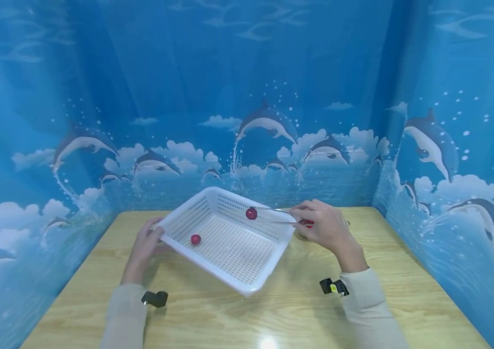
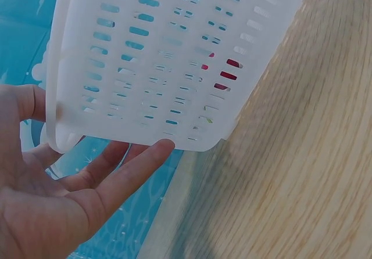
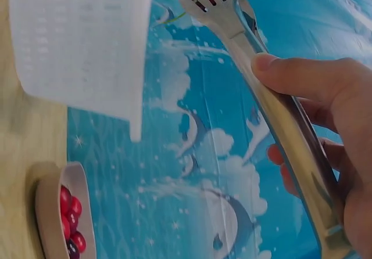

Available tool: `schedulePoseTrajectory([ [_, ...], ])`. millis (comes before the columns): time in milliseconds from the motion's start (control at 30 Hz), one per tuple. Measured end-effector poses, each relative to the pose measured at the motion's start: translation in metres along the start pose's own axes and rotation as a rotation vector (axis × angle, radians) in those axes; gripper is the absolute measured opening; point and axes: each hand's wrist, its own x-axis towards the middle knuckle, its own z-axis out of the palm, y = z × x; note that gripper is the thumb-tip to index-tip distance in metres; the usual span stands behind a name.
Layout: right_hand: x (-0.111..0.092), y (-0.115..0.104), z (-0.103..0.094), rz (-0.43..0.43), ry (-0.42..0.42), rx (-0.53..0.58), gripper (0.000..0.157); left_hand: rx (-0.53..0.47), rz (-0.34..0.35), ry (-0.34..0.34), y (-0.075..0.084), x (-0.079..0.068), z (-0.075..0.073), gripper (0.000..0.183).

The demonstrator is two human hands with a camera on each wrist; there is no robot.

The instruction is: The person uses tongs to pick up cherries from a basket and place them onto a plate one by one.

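Note:
A white perforated plastic basket point(image 1: 229, 247) is tilted above the table, its left corner gripped by my left hand point(image 1: 144, 246). In the left wrist view, fingers reach beneath the basket wall point(image 2: 157, 67) while the thumb is at the rim. One red cherry point(image 1: 195, 239) lies inside at the left. My right hand point(image 1: 325, 227) holds metal tongs point(image 3: 273, 111), thumb on one arm and fingers on the other. Between the tong tips is another cherry point(image 1: 251, 213), over the basket's far right side; the slotted head mostly covers it in the right wrist view.
A small light-coloured bowl point(image 3: 49, 212) with several cherries point(image 3: 77, 205) stands on the wooden table point(image 1: 299, 310) to the right, mostly hidden behind my right hand in the head view. A blue dolphin-print curtain point(image 1: 247, 72) encloses the back and sides.

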Motion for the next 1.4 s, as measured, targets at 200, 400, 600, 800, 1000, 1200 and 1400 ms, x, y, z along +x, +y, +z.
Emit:
schedulePoseTrajectory([
  [200, -0.008, 0.016, -0.011, 0.045, 0.005, -0.063, 0.03, -0.004, 0.0, 0.0, -0.002, 0.001, 0.0, 0.056],
  [400, -0.016, 0.03, -0.015, 0.116, 0.02, -0.066, 0.028, 0.003, -0.008, 0.001, -0.001, 0.0, 0.0, 0.056],
  [600, -0.026, 0.042, -0.023, 0.179, 0.05, -0.076, 0.028, -0.004, -0.012, 0.0, -0.001, 0.001, -0.001, 0.056],
  [800, -0.035, 0.051, -0.03, 0.233, 0.037, -0.099, 0.032, -0.008, -0.01, -0.001, 0.0, 0.001, -0.001, 0.057],
  [1000, -0.046, 0.061, -0.03, 0.363, -0.071, -0.132, 0.033, -0.005, -0.004, 0.002, -0.002, 0.0, 0.0, 0.056],
  [1200, -0.058, 0.075, -0.03, 0.495, -0.2, -0.128, 0.036, -0.001, -0.005, 0.009, 0.0, -0.001, 0.001, 0.055],
  [1400, -0.07, 0.091, -0.03, 0.621, -0.346, -0.082, 0.041, -0.006, -0.003, 0.008, 0.0, -0.001, 0.002, 0.056],
])
